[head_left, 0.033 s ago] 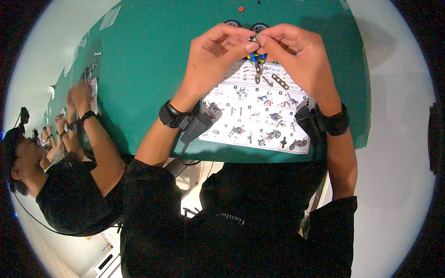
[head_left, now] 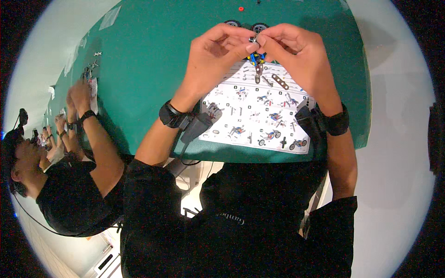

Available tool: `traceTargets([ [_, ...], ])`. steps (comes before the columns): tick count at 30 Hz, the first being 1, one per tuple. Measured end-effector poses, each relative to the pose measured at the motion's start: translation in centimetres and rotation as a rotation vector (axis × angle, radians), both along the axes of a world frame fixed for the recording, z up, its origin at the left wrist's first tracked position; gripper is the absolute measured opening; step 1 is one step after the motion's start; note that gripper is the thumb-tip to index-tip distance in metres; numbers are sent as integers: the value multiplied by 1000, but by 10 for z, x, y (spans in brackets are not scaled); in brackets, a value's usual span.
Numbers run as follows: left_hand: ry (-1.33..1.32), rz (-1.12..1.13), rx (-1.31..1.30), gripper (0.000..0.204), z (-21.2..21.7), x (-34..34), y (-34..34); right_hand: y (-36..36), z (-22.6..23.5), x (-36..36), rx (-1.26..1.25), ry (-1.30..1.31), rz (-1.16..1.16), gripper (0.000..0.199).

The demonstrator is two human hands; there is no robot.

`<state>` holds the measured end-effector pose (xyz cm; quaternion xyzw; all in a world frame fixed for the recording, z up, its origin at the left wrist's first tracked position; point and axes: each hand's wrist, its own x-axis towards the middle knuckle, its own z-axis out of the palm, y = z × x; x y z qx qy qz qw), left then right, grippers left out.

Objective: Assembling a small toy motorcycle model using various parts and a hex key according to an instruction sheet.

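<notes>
Above the far edge of a printed instruction sheet (head_left: 222, 134), my left hand (head_left: 208, 58) and my right hand (head_left: 303, 58) meet, thumbs and forefingers pinched together. Between their tips is a small shiny metal piece (head_left: 253, 40), too small to name exactly. Just below the fingers shows a blue and yellow part (head_left: 256, 59), mostly covered by the hands. A dark perforated strip (head_left: 280, 82) lies on the sheet, beside another short brown strip (head_left: 258, 74). Beyond my fingertips stand two black-tyred wheels (head_left: 259, 28), partly hidden.
The green table (head_left: 153, 69) carries a small red ring (head_left: 241, 9) at its far side. On the left, a person in black (head_left: 79, 199) works with their own hands (head_left: 79, 96) near loose parts (head_left: 88, 72). A pale wall (head_left: 394, 139) borders the table's right.
</notes>
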<state>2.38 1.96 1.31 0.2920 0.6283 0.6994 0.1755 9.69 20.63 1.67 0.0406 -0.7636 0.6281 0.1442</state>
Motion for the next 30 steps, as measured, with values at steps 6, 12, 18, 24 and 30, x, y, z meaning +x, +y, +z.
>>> traceTargets([
  [6, 91, -38, -7, 22, -1, -1, -2, 2, 5, 0, -121, -72, 101, 16],
  [12, 70, -34, 24, 19, 2, 2, -2, 2, 6, 0, -86, -18, 54, 16],
  [18, 32, -11, 74, 18, -2, 0, -2, 0, 3, -1, -43, 86, 18, 19],
  [24, -69, 18, 115, 23, -2, 1, 0, -3, 8, 1, 41, 66, -27, 17],
  [30, -148, 11, 118, 24, -5, -1, -2, -4, 10, 2, 1, 110, 7, 17],
])
